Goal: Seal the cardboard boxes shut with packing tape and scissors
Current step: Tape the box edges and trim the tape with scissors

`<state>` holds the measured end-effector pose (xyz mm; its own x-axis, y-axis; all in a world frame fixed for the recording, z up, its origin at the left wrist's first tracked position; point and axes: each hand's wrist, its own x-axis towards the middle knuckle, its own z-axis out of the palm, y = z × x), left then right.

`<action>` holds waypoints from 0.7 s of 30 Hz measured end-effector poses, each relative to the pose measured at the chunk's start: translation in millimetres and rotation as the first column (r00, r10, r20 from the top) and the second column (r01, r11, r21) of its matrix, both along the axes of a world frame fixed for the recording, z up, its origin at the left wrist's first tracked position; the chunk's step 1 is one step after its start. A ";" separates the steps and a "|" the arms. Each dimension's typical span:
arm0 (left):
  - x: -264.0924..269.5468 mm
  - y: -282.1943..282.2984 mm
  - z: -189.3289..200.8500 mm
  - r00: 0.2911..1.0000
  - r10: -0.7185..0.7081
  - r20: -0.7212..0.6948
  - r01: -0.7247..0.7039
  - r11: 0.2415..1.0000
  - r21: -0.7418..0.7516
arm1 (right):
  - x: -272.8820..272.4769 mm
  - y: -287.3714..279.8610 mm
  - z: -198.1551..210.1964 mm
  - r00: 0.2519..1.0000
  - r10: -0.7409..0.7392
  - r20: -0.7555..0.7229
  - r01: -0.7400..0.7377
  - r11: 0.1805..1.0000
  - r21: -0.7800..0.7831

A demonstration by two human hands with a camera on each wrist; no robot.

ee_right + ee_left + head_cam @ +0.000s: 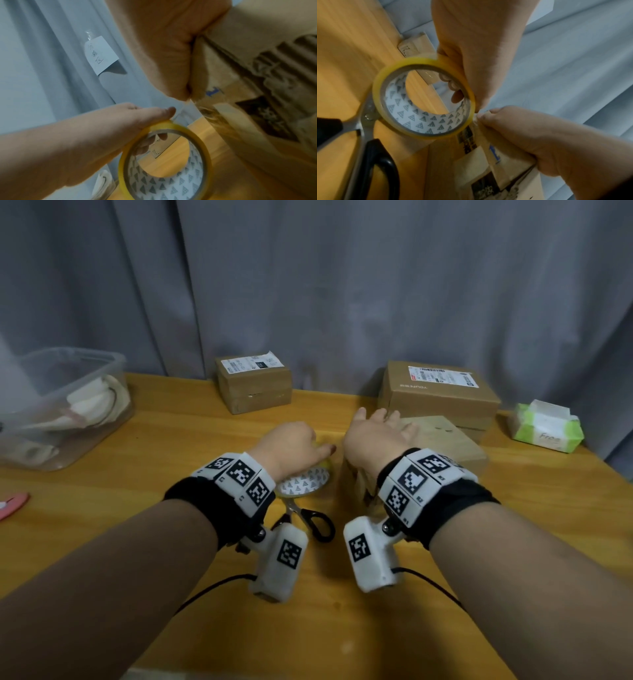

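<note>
At the middle of the wooden table (171,446), the left hand (291,445) grips the roll of tape (423,102), fingers curled through its core and thumb over the yellow rim, holding it up just beside the near box (442,440). My read is that the roll is kept that close so a strip can run straight onto the cardboard. The right hand (380,433) lies flat on top of that box, fingers straight, pressing down, likely to pin the flaps and steady the box. In the left wrist view its thumb meets the loose clear end of the tape at the box edge, though blur hides whether it pinches it. The scissors (308,517) lie flat on the table just near of the roll, black handles toward the person, within easy reach for the cut. Far across the table, against a grey curtain (342,285), sit a small labelled box (253,385) left of centre and a larger labelled box (442,395) to the right, just behind the one in hand. At far left there's a clear plastic tub (68,405) with pale cloth inside, at far right a green-and-white pack of tissues (546,428), and something pink (13,503) at the left edge.
</note>
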<state>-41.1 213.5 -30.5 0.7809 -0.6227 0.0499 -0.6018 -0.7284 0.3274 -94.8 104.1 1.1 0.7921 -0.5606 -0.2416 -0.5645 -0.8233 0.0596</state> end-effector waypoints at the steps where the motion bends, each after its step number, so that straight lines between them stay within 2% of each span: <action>1: -0.3 1.9 -0.5 0.999 -0.010 -0.044 0.008 0.999 -0.042 | -0.4 -1.1 -1.0 1.000 0.006 0.007 -0.006 1.000 0.004; 4: -0.1 9.1 -2.2 0.979 -0.038 -0.199 -0.001 0.982 -0.188 | 0.0 -3.7 -3.0 0.999 0.016 0.031 -0.016 1.000 0.000; 6: -0.4 15.0 -1.0 0.970 -0.023 -0.243 -0.035 0.972 -0.232 | 1.6 -4.5 -4.2 0.998 0.029 0.053 -0.029 1.000 0.004; 8: -0.8 20.6 4.5 0.972 0.002 -0.234 -0.057 0.971 -0.232 | 4.5 -5.2 -4.2 0.996 0.055 0.068 -0.055 0.998 0.009; 15: 11.0 50.5 21.2 0.989 0.134 -0.058 -0.140 0.983 -0.116 | 35.9 15.5 -7.6 0.967 0.219 0.134 -0.226 0.973 0.039; 18: 18.6 64.4 18.7 0.983 0.172 -0.068 -0.179 0.977 -0.117 | 47.4 23.1 -8.8 0.908 0.326 0.264 -0.348 0.937 0.041; 21: 21.7 66.8 13.3 0.977 0.192 -0.098 -0.206 0.965 -0.161 | 48.4 22.6 -3.1 0.805 0.384 0.452 -0.430 0.903 -0.001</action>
<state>-19.3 280.2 -17.3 0.8939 -0.4423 0.0727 -0.4169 -0.7607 0.4976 -46.4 126.6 -1.9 0.9775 -0.1551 0.1431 -0.1247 -0.9716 -0.2011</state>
